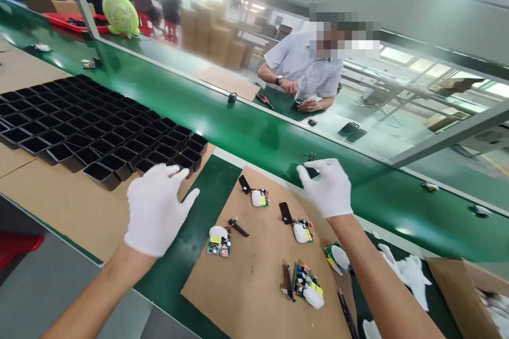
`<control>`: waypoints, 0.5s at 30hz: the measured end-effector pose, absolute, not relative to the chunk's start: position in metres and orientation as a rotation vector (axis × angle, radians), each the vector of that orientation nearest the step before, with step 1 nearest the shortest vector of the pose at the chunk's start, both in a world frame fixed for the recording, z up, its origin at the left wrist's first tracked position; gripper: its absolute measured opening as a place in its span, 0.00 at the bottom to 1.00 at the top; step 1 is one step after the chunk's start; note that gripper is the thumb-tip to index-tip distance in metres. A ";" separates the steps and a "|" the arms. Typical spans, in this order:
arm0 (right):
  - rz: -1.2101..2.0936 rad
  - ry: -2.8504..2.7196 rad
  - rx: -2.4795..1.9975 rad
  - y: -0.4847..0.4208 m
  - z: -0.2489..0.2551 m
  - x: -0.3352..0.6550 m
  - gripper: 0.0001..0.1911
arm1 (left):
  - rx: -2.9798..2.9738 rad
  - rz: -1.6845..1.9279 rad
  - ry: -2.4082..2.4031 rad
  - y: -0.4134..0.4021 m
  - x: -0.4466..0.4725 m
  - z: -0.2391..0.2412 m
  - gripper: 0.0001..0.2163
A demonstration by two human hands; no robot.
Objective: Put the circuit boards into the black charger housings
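My left hand (153,212), in a white glove, has its fingers apart and holds nothing. It hovers at the right end of rows of black open-topped plastic cases (101,174). Over the green belt, my gloved right hand (328,185) has thumb and fingers curled around a small black part (313,172), mostly hidden by the glove; thin dark prongs show just beyond it. Between my hands, a cardboard sheet (254,275) bears several circuit boards with white blobs, such as one circuit board (218,243) at the left and another circuit board (308,283) at the front.
Tweezers (347,310) lie at the cardboard's right edge. White gloves (409,273) and a cardboard box (457,286) sit at the right. Across the belt (258,137), a co-worker (304,63) handles a dark part near red-handled pliers (264,99). A green fan (120,12) stands far left.
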State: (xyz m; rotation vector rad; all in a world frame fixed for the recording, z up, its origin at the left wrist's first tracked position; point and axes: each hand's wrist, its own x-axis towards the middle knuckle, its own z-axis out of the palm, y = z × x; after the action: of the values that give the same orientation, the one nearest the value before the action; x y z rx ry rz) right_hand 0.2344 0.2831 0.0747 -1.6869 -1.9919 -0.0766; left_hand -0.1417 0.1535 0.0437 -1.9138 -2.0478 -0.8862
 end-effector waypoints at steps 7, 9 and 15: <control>0.415 -2.475 -1.333 0.244 0.061 0.161 0.23 | -2.016 -0.739 -2.008 0.192 -0.147 0.056 0.09; 0.456 -2.409 -1.364 0.237 0.063 0.154 0.12 | -2.040 -0.873 -1.927 0.171 -0.140 0.070 0.10; 0.566 -1.981 -1.502 0.176 0.111 0.173 0.25 | -3.068 -0.918 -1.361 0.081 -0.072 0.088 0.11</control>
State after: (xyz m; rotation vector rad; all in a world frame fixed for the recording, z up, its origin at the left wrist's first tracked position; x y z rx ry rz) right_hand 0.1729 0.1763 0.1109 -1.5024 -1.9806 0.5664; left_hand -0.0725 0.0806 0.0878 -3.0681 -1.3606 -0.9181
